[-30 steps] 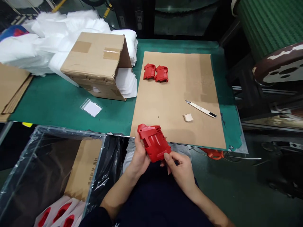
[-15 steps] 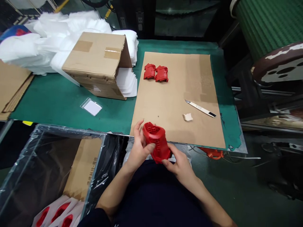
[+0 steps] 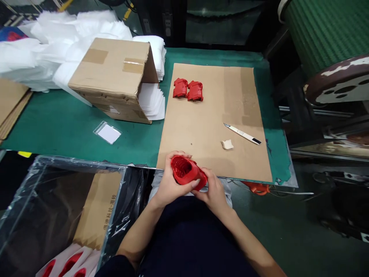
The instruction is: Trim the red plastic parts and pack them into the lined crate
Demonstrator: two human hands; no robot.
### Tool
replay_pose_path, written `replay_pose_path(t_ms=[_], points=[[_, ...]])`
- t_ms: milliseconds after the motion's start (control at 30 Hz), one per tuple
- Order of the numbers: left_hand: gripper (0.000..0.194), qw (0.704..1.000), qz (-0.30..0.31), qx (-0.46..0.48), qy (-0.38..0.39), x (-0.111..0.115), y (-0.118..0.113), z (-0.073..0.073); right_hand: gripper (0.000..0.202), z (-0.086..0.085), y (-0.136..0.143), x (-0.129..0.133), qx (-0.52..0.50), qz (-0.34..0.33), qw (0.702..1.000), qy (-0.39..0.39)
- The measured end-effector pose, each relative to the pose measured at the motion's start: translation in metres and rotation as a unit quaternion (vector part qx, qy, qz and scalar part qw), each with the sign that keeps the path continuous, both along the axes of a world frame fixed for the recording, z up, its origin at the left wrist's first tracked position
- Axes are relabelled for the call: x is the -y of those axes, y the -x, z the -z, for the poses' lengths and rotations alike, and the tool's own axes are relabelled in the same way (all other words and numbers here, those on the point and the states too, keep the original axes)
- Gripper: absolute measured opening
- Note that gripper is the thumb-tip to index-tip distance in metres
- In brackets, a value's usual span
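A hollow red plastic housing [image 3: 187, 175] is held over the table's front edge, its ribbed opening tipped up toward me. My left hand [image 3: 170, 182] wraps round its left side, thumb across the front. On the lower right end, the fingers of my right hand [image 3: 212, 192] grip the same part. Two more red plastic parts [image 3: 188, 90] lie side by side on the cardboard sheet [image 3: 213, 119]. A white-handled craft knife [image 3: 242, 133] rests to the right, blade pointing left. Near it is a small cream-coloured scrap [image 3: 227, 144].
A cardboard box [image 3: 111, 77] on its side holds white sheets [image 3: 152, 102]. White foam bags [image 3: 72, 38] are heaped behind it. A clear card sleeve [image 3: 108, 132] lies on the green table [image 3: 63, 130]. At lower left, a plastic-lined bin [image 3: 123, 192] contains wrapped red parts [image 3: 70, 263].
The red housing has been tilted so that its hollow opening now faces up toward me. My left hand's fingers have shifted round it, while both hands keep hold.
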State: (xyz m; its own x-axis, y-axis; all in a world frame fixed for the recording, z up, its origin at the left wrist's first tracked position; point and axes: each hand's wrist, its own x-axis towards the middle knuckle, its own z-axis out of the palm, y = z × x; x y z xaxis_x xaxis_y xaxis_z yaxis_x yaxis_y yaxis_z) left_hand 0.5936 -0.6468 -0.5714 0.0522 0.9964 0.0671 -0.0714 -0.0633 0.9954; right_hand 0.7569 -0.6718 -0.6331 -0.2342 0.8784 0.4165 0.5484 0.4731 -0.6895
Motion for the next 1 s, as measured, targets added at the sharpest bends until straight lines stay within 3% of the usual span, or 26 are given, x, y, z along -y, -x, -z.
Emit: replay_pose_path(t_ms=[133,233,333,400,467,533,600,700,800,900,1000], points=[[0.051,0.988,-0.039,-0.147,0.031,-0.016,0.020,0.008,0.043,0.003,-0.017,-0.029,0.088,0.025,0.995,-0.026],[0.024,0.952,-0.088,-0.289,-0.051,-0.033,0.025,0.003,0.038,0.004,-0.024,-0.049,0.191,0.057,0.979,-0.049],[0.031,0.913,-0.122,-0.356,-0.159,-0.054,0.013,0.004,0.044,0.003,-0.023,-0.059,0.227,0.056,0.971,-0.038],[0.033,0.895,-0.134,-0.370,-0.209,-0.070,-0.001,0.013,0.044,0.002,-0.026,-0.065,0.206,0.038,0.978,-0.015],[0.036,0.896,-0.133,-0.363,-0.217,-0.083,-0.012,0.027,0.041,0.003,-0.034,-0.074,0.194,0.114,0.974,0.007],[0.039,0.907,-0.134,-0.345,-0.202,-0.092,-0.017,0.040,0.043,0.005,-0.044,-0.084,0.215,0.254,0.943,0.020],[0.040,0.914,-0.142,-0.328,-0.191,-0.096,-0.017,0.048,0.044,0.007,-0.050,-0.093,0.247,0.326,0.912,0.033],[0.038,0.918,-0.143,-0.312,-0.198,-0.096,-0.014,0.050,0.033,0.002,-0.047,-0.097,0.222,0.260,0.938,0.058],[0.039,0.921,-0.131,-0.299,-0.212,-0.094,-0.012,0.049,0.023,-0.011,-0.039,-0.096,0.126,0.105,0.981,0.103],[0.039,0.926,-0.123,-0.293,-0.206,-0.095,-0.012,0.050,0.024,-0.021,-0.031,-0.097,0.087,-0.023,0.985,0.145],[0.038,0.924,-0.134,-0.304,-0.189,-0.096,-0.013,0.051,0.027,-0.021,-0.026,-0.097,0.105,-0.055,0.976,0.181]])
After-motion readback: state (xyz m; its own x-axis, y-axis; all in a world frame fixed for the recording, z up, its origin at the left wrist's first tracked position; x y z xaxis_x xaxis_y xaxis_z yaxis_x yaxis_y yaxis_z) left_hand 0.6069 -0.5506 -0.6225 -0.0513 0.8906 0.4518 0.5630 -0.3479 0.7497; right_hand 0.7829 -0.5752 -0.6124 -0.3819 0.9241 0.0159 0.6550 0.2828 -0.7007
